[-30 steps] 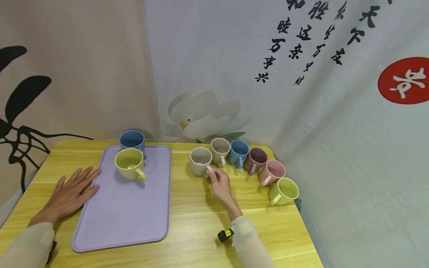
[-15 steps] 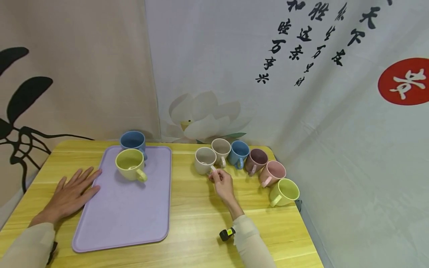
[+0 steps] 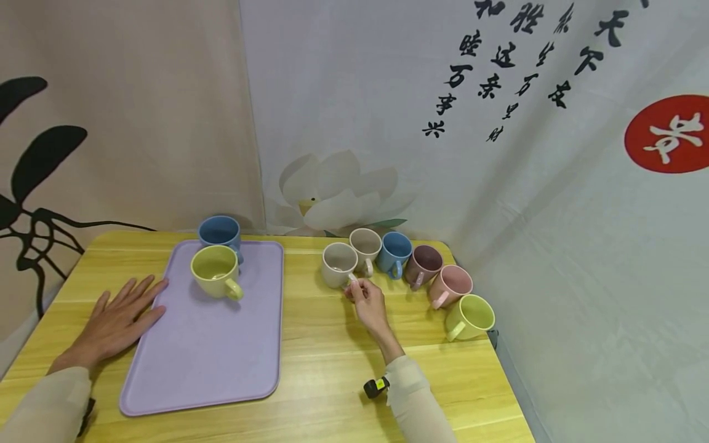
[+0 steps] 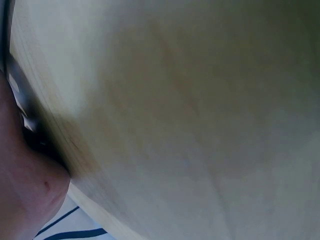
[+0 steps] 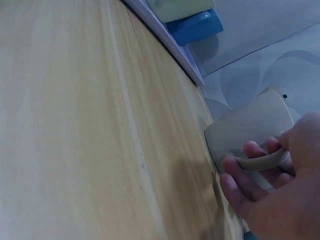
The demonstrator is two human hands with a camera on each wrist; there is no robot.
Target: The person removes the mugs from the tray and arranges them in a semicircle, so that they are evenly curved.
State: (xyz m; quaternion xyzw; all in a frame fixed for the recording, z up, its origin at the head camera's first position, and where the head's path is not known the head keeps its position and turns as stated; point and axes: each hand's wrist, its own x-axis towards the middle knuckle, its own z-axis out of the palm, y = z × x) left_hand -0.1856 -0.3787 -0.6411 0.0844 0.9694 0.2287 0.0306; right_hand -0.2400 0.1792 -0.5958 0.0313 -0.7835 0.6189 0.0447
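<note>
My right hand (image 3: 370, 306) pinches the handle of a pale grey mug (image 3: 339, 261) standing upright on the table. In the right wrist view the fingers curl about that handle (image 5: 262, 161). A beige mug (image 3: 365, 246) stands right behind it. My left hand (image 3: 124, 314) lies flat with fingers spread, fingertips at the left rim of a lilac tray (image 3: 221, 363). On the tray's far end sit a yellow-green mug (image 3: 214, 271) and, behind it, a blue mug (image 3: 219, 232). The left wrist view shows mostly blurred tabletop.
Right of the beige mug, a row curves along the table edge: a blue mug (image 3: 394, 252), a dark mauve mug (image 3: 423, 266), a pink mug (image 3: 451, 286) and a lime-yellow mug (image 3: 471, 316). A printed curtain (image 3: 354, 111) hangs behind the wooden table (image 3: 321, 381).
My right hand has slid the pale grey mug slightly to the right, close to the beige mug, and then stayed still. The left hand has kept its place by the tray.
</note>
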